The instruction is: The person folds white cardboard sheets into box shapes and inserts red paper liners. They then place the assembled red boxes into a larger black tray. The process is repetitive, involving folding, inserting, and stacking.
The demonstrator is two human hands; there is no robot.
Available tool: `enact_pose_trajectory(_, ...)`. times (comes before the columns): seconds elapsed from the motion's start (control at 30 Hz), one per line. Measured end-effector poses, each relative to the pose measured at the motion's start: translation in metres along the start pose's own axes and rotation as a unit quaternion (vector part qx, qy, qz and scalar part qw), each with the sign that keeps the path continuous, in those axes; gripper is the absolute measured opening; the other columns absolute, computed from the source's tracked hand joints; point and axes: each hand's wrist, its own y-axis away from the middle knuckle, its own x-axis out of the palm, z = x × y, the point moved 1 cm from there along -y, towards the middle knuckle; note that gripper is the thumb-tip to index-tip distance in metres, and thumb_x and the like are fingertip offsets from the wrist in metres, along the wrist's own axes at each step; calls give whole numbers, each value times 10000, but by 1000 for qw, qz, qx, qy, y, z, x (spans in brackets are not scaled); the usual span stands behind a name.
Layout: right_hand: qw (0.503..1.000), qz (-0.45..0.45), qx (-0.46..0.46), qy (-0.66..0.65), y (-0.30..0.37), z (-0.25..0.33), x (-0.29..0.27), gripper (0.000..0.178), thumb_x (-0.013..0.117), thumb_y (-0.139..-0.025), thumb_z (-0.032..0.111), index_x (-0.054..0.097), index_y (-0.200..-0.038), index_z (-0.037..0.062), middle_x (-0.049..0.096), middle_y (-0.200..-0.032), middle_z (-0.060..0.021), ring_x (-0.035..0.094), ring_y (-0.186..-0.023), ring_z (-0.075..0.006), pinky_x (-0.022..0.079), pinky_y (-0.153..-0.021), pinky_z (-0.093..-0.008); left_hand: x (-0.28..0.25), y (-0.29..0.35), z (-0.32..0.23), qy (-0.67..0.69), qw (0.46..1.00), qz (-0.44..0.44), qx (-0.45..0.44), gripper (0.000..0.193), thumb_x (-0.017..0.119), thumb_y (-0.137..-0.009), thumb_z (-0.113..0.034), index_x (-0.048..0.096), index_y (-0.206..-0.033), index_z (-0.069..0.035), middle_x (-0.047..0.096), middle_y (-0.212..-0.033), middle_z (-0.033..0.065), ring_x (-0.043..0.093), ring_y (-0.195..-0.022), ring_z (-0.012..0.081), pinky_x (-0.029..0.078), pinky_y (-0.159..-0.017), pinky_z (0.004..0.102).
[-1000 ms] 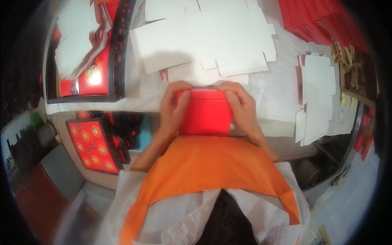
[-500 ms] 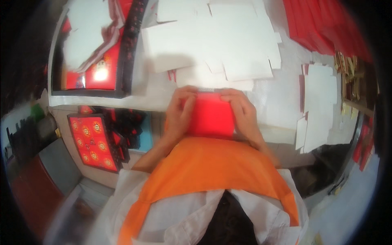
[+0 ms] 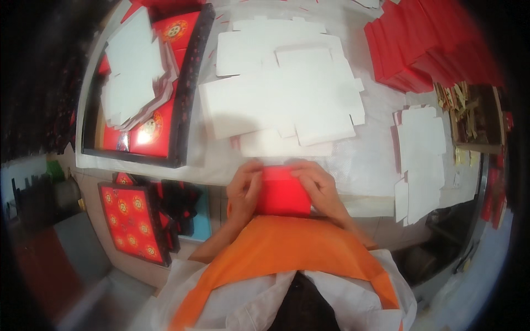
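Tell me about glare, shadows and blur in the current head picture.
Head view: bright glare on a red package in the black-edged tray; soft shadow on the white cardboard. Also head view: the held red box looks soft, with little detail; fisheye darkness around the rim.

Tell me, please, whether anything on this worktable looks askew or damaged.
Two things look untidy: the white cardboard sheets in the middle overlap at mixed angles, and a white stack lies slantwise, edges uneven, in the black-edged tray. No spill or obvious damage shows.
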Motion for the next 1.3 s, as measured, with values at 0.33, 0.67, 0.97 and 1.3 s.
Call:
enact_pose_trajectory(0.33,997,67,-2,32,1,12,-12,188,524,-841,25,604,-1011,22,545,-1141,-144,535,-1027,-228,424,-855,-290,-3,2,-12,-79,988,103,89,289,374,-886,-9,485,-1151,16,400,-1309,202,360,-1247,295,270,-1029,353)
enact_pose_trajectory(0.67,998,8,-52,31,5,12,-13,178,523,-797,-22,592,-959,5,545,-1103,-166,526,-1024,-259,406,-887,-328,-9,-12,-33,-46,982,165,81,457,395,-886,-56,285,-1320,34,296,-1385,184,246,-1311,283,168,-1070,363)
enact_pose_trajectory(0.97,779,25,-534,327,-117,142,17,89,617,-657,16,604,-745,13,581,-991,-130,545,-975,-298,457,-839,-356,-51,-60,-109,400,914,-66,-1,506,494,-875,-204,296,-1306,-26,342,-1346,150,362,-1229,239,310,-1004,382)
enact_pose_trajectory(1.3,734,220,-618,173,-151,125,86,32,611,-684,28,592,-706,41,607,-910,-98,566,-891,-216,471,-785,-306,-94,-104,-102,401,896,-184,-47,369,566,-821,-77,435,-1160,-15,547,-1082,89,560,-969,176,473,-846,324)
